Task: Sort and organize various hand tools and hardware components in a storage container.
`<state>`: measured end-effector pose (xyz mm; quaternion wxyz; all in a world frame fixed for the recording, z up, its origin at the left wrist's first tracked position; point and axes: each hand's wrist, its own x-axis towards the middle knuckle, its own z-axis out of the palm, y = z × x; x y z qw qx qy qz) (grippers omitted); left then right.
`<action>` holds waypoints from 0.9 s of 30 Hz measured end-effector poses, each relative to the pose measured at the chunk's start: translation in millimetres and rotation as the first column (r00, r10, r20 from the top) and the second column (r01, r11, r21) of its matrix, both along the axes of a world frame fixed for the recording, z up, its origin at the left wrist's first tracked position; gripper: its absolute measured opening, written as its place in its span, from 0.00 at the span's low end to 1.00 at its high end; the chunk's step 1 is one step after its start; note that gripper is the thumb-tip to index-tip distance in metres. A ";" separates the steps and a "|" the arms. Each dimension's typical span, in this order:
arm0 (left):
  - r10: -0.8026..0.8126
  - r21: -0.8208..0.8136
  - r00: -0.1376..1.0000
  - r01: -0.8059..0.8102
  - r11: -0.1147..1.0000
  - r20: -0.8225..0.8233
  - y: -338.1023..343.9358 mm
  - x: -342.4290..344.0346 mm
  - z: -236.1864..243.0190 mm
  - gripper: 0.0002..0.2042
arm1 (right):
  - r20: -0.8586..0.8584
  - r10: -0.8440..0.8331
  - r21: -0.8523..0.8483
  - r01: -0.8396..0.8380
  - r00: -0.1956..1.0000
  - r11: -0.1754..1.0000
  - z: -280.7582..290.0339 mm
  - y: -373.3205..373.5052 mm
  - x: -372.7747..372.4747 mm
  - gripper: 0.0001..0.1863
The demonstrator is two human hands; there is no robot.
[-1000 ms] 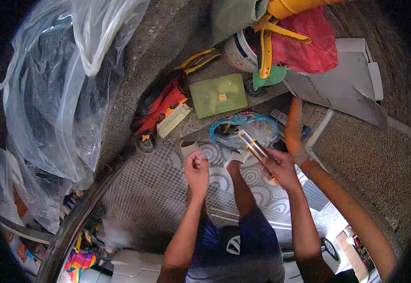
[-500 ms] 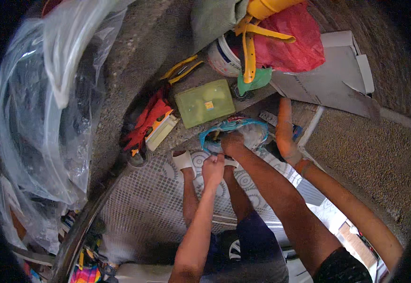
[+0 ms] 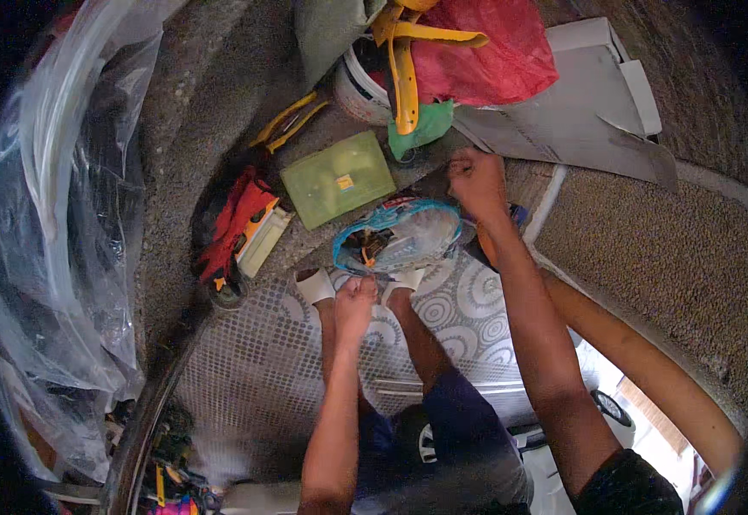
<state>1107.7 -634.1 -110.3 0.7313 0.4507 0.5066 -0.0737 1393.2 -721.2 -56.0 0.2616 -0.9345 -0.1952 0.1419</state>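
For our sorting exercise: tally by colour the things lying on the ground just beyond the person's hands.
Green: 2, flat case and cloth
Red: 2, bag and tool
Yellow: 1, strap
Blue-rimmed: 1, clear bag
Total: 6

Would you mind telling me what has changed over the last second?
The right hand let go of the thin sticks and reached forward past the blue-rimmed basket. The left hand moved forward to the basket's near rim. The green case and red bag stayed put.
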 end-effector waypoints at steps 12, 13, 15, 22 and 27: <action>-0.043 0.113 0.993 0.056 0.992 -0.110 56.6 -35.9 39.2 0.12 | -0.013 -0.222 0.100 0.222 0.975 0.970 -62.4 5.2 17.6 0.10; -0.051 0.110 0.993 0.063 0.992 -0.109 52.9 -38.6 39.3 0.12 | -0.063 -0.267 0.089 0.272 0.962 0.958 -55.9 4.1 15.8 0.10; -0.052 0.135 0.990 0.070 0.988 -0.131 59.4 -50.7 36.5 0.11 | -0.149 -0.290 0.127 0.309 0.945 0.943 -51.9 19.7 6.2 0.10; 0.014 0.136 0.998 -0.006 0.991 -0.060 50.7 -45.0 31.0 0.08 | 0.132 0.219 0.128 -0.236 0.967 0.963 -30.7 49.2 -48.3 0.12; 0.015 0.164 1.000 -0.014 0.986 -0.007 55.9 -36.5 54.7 0.07 | 0.276 0.566 -0.035 -0.581 0.776 0.813 -36.9 127.8 -37.5 0.18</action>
